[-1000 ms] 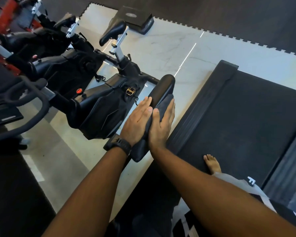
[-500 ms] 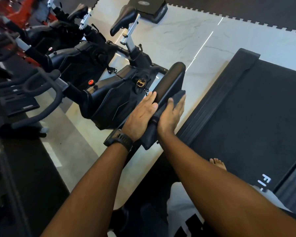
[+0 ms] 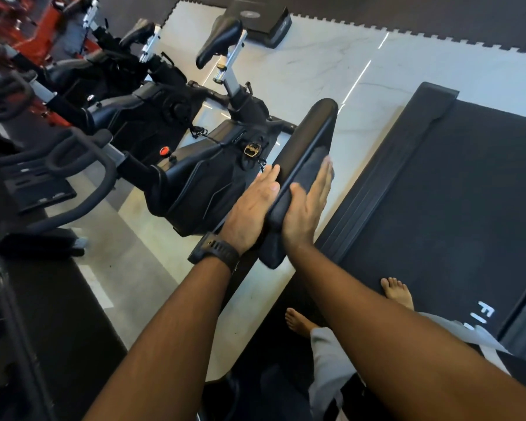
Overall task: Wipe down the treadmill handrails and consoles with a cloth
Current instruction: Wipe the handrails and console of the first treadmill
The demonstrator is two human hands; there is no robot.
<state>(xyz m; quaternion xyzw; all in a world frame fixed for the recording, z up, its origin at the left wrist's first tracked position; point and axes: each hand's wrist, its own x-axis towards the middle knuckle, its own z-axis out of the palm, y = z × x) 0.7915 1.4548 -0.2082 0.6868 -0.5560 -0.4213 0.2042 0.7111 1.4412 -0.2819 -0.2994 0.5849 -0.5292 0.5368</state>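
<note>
Pressing right hand [image 3: 307, 208]: it lies flat against the right side of the long black padded handrail [image 3: 312, 129]. The fingers are straight and close together, and they push the dark grey cloth [image 3: 312, 165] onto the rail. The thumb rests on the top edge of the handrail, and nothing is gripped.
Left hand [image 3: 251, 208]: it lies flat along the left side of the handrail, just opposite the right hand. The fingers are stretched out and not curled round anything.
Cloth: it sits between the right palm and the right side of the handrail, about the middle of its length. Only a part shows, above the fingers; the rest is hidden under the hand.
Handrail: it runs away from the person, with its rounded far end over the white marble floor [image 3: 316, 65].
Wrist watch [image 3: 216, 253]: black, on the left wrist, just left of the near end of the handrail.
Exercise bike [image 3: 201, 183]: black, close on the left of the handrail. More bikes stand further left, and they are blurred.
Treadmill belt [image 3: 438, 192]: dark, to the right of the handrail and lower.
Bare feet: one foot [image 3: 397, 291] is on the belt, right of the near end of the handrail. The other foot [image 3: 299, 325] is below that end, on a dark surface.
</note>
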